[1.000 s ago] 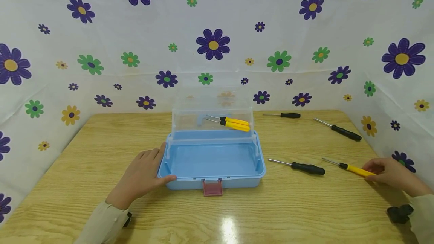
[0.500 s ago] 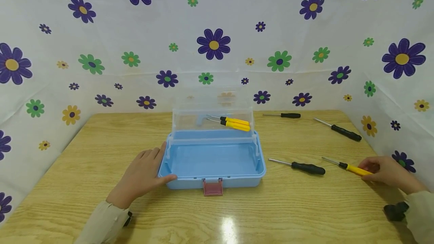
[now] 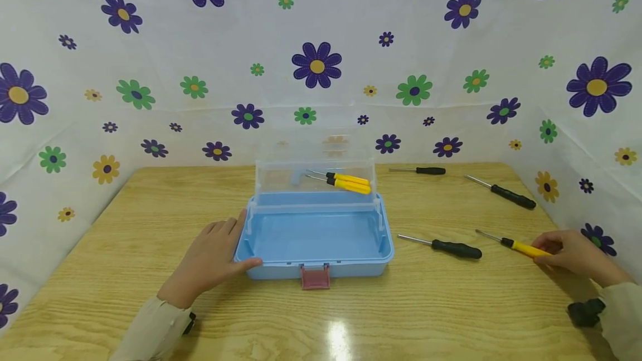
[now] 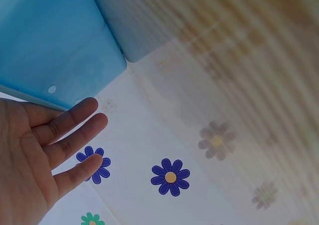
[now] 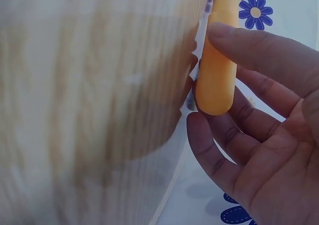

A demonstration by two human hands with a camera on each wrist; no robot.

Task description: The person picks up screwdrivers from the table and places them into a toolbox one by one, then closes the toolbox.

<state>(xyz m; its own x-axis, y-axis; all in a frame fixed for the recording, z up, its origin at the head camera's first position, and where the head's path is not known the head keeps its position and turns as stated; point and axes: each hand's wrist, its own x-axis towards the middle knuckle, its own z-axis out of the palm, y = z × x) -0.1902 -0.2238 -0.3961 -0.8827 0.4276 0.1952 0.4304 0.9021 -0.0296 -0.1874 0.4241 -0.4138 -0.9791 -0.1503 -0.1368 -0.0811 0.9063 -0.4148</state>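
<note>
My left hand [image 3: 213, 255] lies along the left side of a light blue toolbox [image 3: 321, 269], thumb over the front rim. In the left wrist view its fingers [image 4: 75, 145] are extended beside the blue wall. The toolbox stands with its clear lid raised, and its bottom compartment shows bare. At the right, my right hand [image 3: 572, 252] pinches the handle end of a yellow-handled screwdriver [image 3: 526, 249], whose shaft points left and away. The right wrist view shows the thumb [image 5: 249, 46] against the yellow handle [image 5: 217, 80], with the other fingers curled behind and below it.
Two yellow screwdrivers [image 3: 351, 184] lie in the clear upper tray [image 3: 281, 177] of the box. Black-handled screwdrivers rest on the wooden table: one [image 3: 456, 249] right of the box, another [image 3: 430, 171] at the back, a third [image 3: 514, 196] at the far right. Flowered cloth [image 3: 316, 10] encloses the table.
My right hand has shifted slightly left along the yellow handle, its fingers closing on it. The screwdriver's tip has moved only a touch. My left hand stays on the toolbox.
</note>
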